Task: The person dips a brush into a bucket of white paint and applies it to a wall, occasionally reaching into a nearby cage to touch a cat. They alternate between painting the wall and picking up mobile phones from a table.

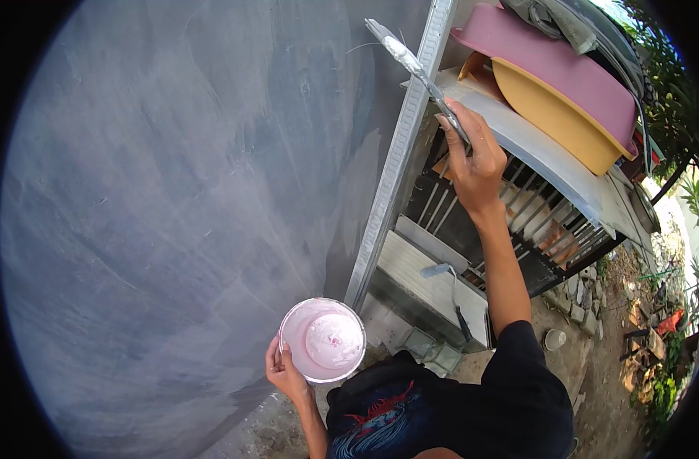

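Note:
My right hand (476,157) is closed around the handle of a paintbrush (414,65), raised near the metal-edged side of a grey panel (173,191). White paint coats the brush near its bristles, and the tip points up and left, close to the metal edge strip (399,153). Lower down, my left hand (284,371) grips the rim of a round tub (294,352), thumb over the edge. Pinkish-white paint lies in the bottom of the tub and smears its inner wall. The tub is beside the panel's lower corner.
A paint roller (458,302) lies on a pale ledge (395,260) to the right. Behind it stands a barred cage (533,206), with a yellow basin (556,115) and a pink basin (548,61) stacked on top. A small white container (554,340) sits on the ground.

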Available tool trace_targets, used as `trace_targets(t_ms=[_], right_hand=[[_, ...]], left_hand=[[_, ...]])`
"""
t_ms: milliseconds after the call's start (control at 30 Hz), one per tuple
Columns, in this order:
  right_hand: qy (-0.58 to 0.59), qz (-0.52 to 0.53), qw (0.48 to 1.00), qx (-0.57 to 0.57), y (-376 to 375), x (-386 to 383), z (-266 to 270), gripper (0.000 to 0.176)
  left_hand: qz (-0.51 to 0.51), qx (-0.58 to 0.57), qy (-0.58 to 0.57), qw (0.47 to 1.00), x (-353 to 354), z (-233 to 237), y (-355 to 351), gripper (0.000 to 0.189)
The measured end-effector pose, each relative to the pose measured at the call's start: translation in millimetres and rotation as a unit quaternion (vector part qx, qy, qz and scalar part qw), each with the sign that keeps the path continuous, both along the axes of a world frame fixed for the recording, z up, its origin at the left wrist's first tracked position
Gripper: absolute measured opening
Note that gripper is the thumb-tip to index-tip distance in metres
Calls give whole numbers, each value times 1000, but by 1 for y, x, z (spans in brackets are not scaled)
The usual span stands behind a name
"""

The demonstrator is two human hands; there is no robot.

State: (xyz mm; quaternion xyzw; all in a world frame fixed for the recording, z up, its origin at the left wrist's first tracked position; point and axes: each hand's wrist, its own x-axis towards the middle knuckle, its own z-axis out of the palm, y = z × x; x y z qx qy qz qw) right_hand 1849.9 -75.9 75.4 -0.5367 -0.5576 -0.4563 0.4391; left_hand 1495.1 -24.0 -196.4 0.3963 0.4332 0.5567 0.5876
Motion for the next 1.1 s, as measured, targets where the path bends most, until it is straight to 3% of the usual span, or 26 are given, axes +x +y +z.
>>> trace_targets(t_ms=[200, 267, 367, 500, 567, 700, 833, 900, 933, 1000, 1100], right_hand=[[75, 81, 974, -196, -13, -32, -59, 38], [130, 136, 928, -322, -27, -34, -73, 36], [164, 149, 894, -390, -39, -30, -71, 35], [126, 112, 940, -296, -34, -18, -48, 36], [59, 52, 985, -154, -29, -13, -38, 38], [35, 5, 997, -68, -19, -10, -37, 41], [67, 63, 988, -125, -17, -19, -50, 40], [129, 99, 959, -232, -25, -31, -58, 34], [128, 99, 959, -232, -30, -33, -57, 34], [182, 120, 904, -367, -44, -35, -54, 31], [158, 113, 901, -387, -44, -25, -60, 33]], left_hand=[[13, 8, 10, 1000, -1, -4, 0, 32], [16, 3, 10, 1000, 2, 1, 1, 32], [6, 5, 14, 1000, 7, 8, 3, 31], [-14, 15, 21, 1000, 12, 16, 3, 31], [-18, 15, 20, 1000, 14, 19, 2, 31], [-34, 8, 18, 999, 16, 21, 2, 31], [-43, 16, 17, 999, 22, 19, 3, 31], [-40, 19, 21, 999, 21, 19, 2, 31], [-40, 19, 20, 999, 22, 19, 3, 31], [-48, 19, 19, 998, 21, 19, 4, 30], [-49, 15, 15, 999, 24, 20, 4, 30]])
